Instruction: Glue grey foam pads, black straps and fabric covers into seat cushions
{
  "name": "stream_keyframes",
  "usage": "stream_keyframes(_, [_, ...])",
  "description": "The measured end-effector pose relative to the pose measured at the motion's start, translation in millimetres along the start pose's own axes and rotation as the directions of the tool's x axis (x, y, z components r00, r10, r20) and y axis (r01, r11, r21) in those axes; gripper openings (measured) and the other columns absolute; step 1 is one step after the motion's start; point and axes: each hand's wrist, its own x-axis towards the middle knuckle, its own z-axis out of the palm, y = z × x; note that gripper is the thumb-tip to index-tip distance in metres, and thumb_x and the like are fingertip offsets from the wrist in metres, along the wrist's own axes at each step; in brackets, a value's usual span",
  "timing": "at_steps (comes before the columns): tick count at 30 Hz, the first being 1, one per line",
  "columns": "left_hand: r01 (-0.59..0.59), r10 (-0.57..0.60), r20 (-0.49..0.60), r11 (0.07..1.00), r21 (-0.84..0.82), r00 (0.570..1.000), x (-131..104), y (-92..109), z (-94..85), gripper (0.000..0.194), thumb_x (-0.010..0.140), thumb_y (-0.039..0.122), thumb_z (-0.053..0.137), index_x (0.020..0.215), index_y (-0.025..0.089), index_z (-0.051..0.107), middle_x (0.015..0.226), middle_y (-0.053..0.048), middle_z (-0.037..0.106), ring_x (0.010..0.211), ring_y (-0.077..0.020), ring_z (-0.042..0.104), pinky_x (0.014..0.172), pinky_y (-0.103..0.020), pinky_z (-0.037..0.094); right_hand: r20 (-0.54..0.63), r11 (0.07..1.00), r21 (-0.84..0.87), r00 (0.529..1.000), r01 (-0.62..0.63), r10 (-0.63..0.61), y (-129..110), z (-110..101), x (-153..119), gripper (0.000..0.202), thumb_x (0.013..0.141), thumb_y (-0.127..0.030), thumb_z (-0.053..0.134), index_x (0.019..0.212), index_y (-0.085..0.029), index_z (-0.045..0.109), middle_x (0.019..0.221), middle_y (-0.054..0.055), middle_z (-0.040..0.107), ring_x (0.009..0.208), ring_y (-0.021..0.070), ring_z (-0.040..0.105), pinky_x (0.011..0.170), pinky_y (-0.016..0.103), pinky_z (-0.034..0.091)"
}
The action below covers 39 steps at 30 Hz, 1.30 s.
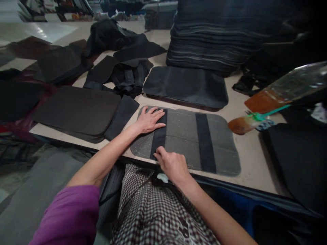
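A grey rounded panel (181,136) lies flat at the table's front edge, with two black strips across it. My left hand (150,120) rests flat, fingers spread, over the upper part of the left black strip (159,136). At that strip's lower end my right hand (172,163) is closed, thumb and fingertips pinching the strip's end by the panel's near edge. The right black strip (205,143) lies across the panel, untouched by either hand.
Behind the panel is a black padded stack (186,85), with a tall pile of black sheets (209,44) beyond. Dark rounded panels (79,109) lie left, near crumpled black fabric (127,78). To the right are a bottle of orange liquid (270,98) and a bag of brown drink (240,125).
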Motion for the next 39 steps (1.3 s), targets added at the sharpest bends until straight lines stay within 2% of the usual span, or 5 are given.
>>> stream_keyframes(3, [0.000, 0.000, -0.009, 1.000, 0.000, 1.000, -1, 0, 0.6, 0.063, 0.103, 0.062, 0.034, 0.156, 0.028, 0.040, 0.163, -0.006, 0.040, 0.152, -0.0313, 0.029, 0.121, -0.060, 0.016, -0.219, 0.992, -0.065, 0.968, 0.108, -0.120, 0, 9, -3, 0.021, 0.105, -0.031, 0.051, 0.093, -0.022, 0.065, 0.081, 0.005, 0.068, 0.072, 0.0201, 0.062, 0.060, 0.032, 0.030])
stream_keyframes(6, [-0.004, 0.004, -0.027, 1.000, -0.003, 1.000, 1, -2, 0.9, 0.064, 0.102, 0.064, 0.036, 0.154, 0.028, 0.042, 0.162, -0.007, 0.042, 0.152, -0.0313, 0.029, 0.120, -0.061, 0.018, -0.438, 0.970, -0.087, 0.865, 0.229, -0.244, 4, 18, -2, 0.014, 0.100, -0.023, 0.059, 0.089, -0.019, 0.066, 0.095, 0.008, 0.067, 0.089, 0.0229, 0.058, 0.075, 0.035, 0.041])
stream_keyframes(12, [0.002, -0.002, 0.000, 1.000, 0.008, 1.000, 6, -3, -2.3, 0.064, 0.101, 0.065, 0.039, 0.154, 0.030, 0.042, 0.161, -0.009, 0.042, 0.153, -0.0303, 0.029, 0.123, -0.060, 0.016, -0.561, 0.887, -0.051, 0.721, 0.459, -0.406, 17, 31, -7, 0.024, 0.102, -0.017, 0.051, 0.120, -0.012, 0.067, 0.115, 0.011, 0.069, 0.107, 0.0232, 0.055, 0.103, 0.043, 0.042])
stream_keyframes(32, [0.065, -0.068, 0.029, 0.993, 0.101, 0.997, 20, -5, 1.9, 0.070, 0.103, 0.062, 0.035, 0.163, 0.027, 0.024, 0.168, -0.009, 0.029, 0.158, -0.0295, 0.018, 0.125, -0.063, 0.007, -0.507, 0.880, 0.140, 0.796, 0.453, -0.329, 26, 48, -24, 0.035, 0.106, -0.020, 0.051, 0.140, -0.018, 0.057, 0.139, 0.007, 0.065, 0.135, 0.0207, 0.050, 0.121, 0.053, 0.019])
stream_keyframes(39, [0.171, -0.173, 0.068, 0.985, 0.033, 0.983, 34, -16, -5.3, 0.065, 0.105, 0.059, 0.030, 0.160, 0.026, 0.030, 0.168, -0.009, 0.029, 0.158, -0.0288, 0.017, 0.124, -0.062, 0.011, -0.548, 0.885, 0.095, 0.766, 0.455, -0.335, 24, 50, -20, 0.034, 0.104, -0.019, 0.051, 0.137, -0.015, 0.059, 0.136, 0.009, 0.067, 0.131, 0.0219, 0.052, 0.120, 0.052, 0.020])
